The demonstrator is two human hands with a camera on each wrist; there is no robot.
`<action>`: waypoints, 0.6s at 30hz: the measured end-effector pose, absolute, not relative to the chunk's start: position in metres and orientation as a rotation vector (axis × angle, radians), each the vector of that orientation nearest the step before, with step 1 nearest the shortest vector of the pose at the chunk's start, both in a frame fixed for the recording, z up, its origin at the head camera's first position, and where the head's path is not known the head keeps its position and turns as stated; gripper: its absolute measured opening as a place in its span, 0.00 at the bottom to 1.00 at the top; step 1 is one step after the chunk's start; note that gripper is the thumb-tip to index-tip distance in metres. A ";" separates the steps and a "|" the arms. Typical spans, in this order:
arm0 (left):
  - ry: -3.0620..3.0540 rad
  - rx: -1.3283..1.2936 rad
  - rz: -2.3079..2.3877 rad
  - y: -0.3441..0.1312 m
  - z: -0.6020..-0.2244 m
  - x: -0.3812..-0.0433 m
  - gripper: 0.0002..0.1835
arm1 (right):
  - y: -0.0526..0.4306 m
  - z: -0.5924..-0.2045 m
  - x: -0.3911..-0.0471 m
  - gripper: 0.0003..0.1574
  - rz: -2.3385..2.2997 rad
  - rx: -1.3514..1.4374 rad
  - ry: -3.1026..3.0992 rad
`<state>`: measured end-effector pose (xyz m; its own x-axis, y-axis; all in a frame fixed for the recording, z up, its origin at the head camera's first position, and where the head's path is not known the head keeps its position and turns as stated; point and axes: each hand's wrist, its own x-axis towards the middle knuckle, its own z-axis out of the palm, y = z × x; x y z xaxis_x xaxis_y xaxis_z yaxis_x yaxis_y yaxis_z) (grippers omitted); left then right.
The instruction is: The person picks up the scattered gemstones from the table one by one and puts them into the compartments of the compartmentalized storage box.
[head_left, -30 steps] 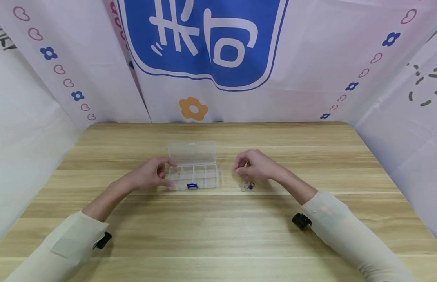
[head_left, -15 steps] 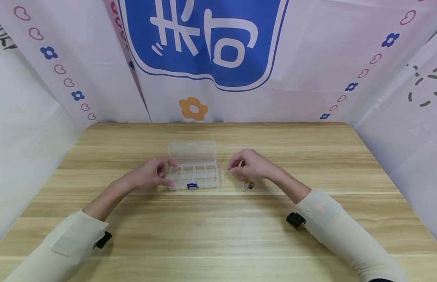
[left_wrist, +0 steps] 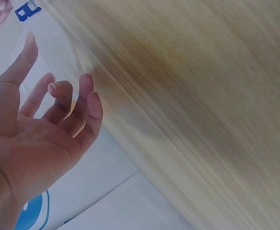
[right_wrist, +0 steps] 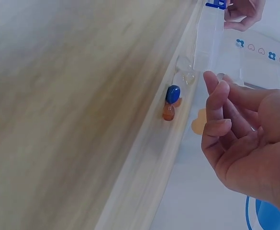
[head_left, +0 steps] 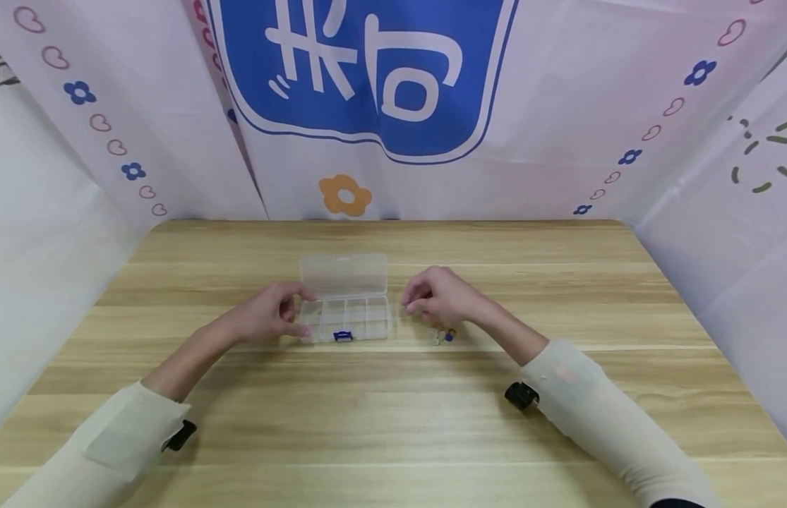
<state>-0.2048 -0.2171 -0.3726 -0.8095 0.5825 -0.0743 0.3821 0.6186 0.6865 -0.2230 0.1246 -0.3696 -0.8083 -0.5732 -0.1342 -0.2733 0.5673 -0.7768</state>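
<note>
A clear plastic compartment box (head_left: 355, 310) stands on the table with its lid (head_left: 344, 275) raised at the back and a blue latch (head_left: 343, 336) in front. My left hand (head_left: 272, 310) grips its left end, thumb at the near corner and index finger at the far one. Right of the box, my right hand (head_left: 440, 295) pinches a tiny clear bead-like piece (right_wrist: 220, 75) between thumb and fingertips, mostly hidden. Below that hand lie small glossy pieces: a blue one (right_wrist: 173, 94), an orange one (right_wrist: 168, 112) and a clear one (right_wrist: 183, 63).
The wood-grain table (head_left: 393, 409) extends around both hands. A white printed cloth (head_left: 526, 141) hangs behind it, with more cloth at both sides. Black wrist devices show under the left sleeve (head_left: 126, 430) and right sleeve (head_left: 596, 395).
My right hand has moved left from above the small pieces toward the box's right end, fingertips still together. The left hand stays on the box. The head view has shifted slightly.
</note>
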 end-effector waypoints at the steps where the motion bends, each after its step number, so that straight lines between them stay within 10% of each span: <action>1: 2.556 0.782 0.983 -0.217 -0.373 -0.205 0.30 | 0.124 -0.370 -0.224 0.05 -1.115 -0.689 2.431; 18: 2.561 0.746 0.965 -0.218 -0.376 -0.206 0.31 | 0.113 -0.370 -0.229 0.03 -1.125 -0.768 2.474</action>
<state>-0.2056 -0.2185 -0.3757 -0.8186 0.5662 -0.0964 0.3617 0.6387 0.6792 -0.2286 0.1132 -0.3699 -0.8057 -0.5890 -0.0623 -0.3401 0.5462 -0.7655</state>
